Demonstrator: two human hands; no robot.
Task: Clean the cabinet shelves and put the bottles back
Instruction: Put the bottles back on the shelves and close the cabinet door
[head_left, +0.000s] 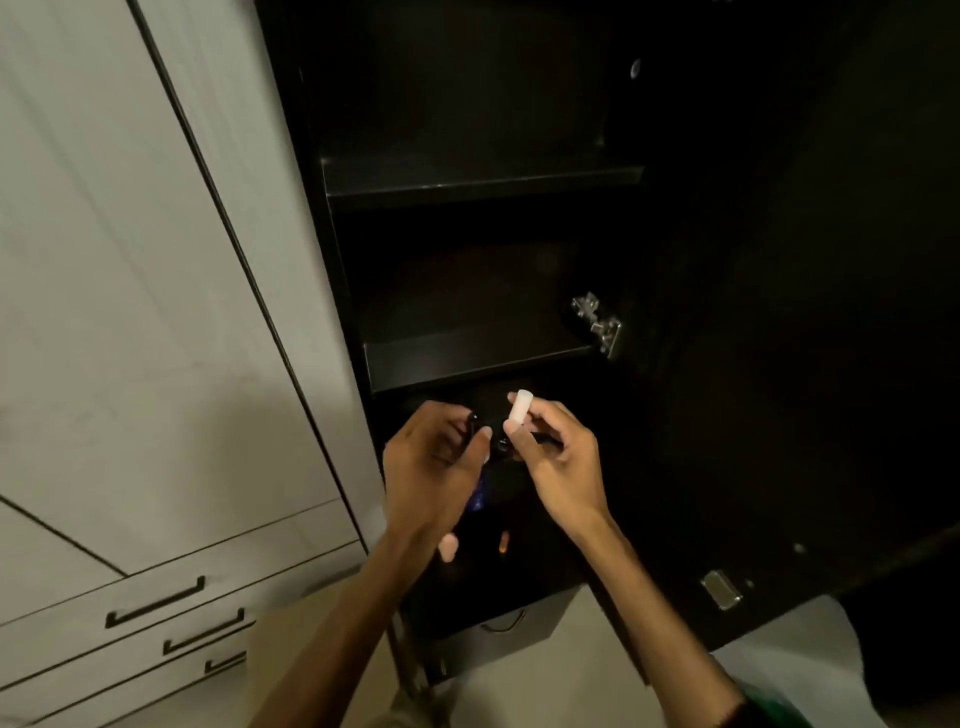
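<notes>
Pinching a small white cylinder (519, 406), perhaps a bottle cap, between the thumb and forefinger of the right hand (553, 457); remaining fingers curling round a dark item (524, 442) just beneath the thumb, too dim to identify. Tilting the white piece up past the fingertips, in front of the lowest dark shelf opening. Reaching in beside it with the left hand (434, 467), palm turning toward the right hand, fingers bending loosely round a glossy dark object (471, 420) at the fingertips; hard telling whether gripping or only touching. Showing something blue (478, 493) just below the left thumb. Extending both forearms up from the lower edge. Sitting above the fingers, two bare shelves (467, 358) of the dark cabinet (332, 249). Standing well left of the hands, pale drawers (156, 603) with dark handles.
</notes>
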